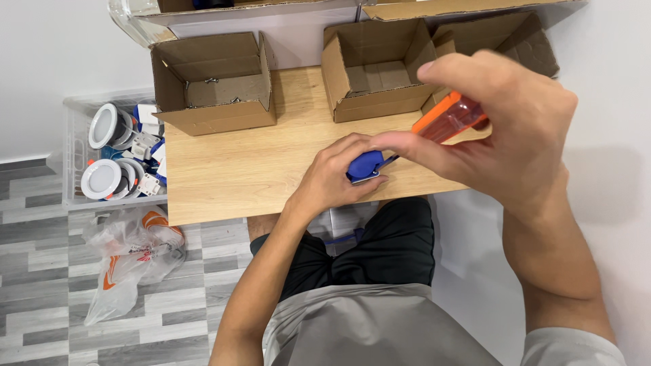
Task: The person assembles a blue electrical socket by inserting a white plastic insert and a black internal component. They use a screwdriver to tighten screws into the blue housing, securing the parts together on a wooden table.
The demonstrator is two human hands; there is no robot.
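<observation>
My left hand [336,177] presses a small blue plastic part [364,165] down on the wooden table [230,169]. My right hand [498,125] grips a screwdriver with an orange translucent handle [449,117]. Its metal tip meets the blue part from the right. Most of the blue part is hidden under my left fingers.
Two open cardboard boxes [213,85] [376,71] stand at the back of the table, the left one holding a few small metal bits. A clear bin of round white lamp fittings [115,152] sits on the floor at left. A crumpled plastic bag [132,254] lies below it.
</observation>
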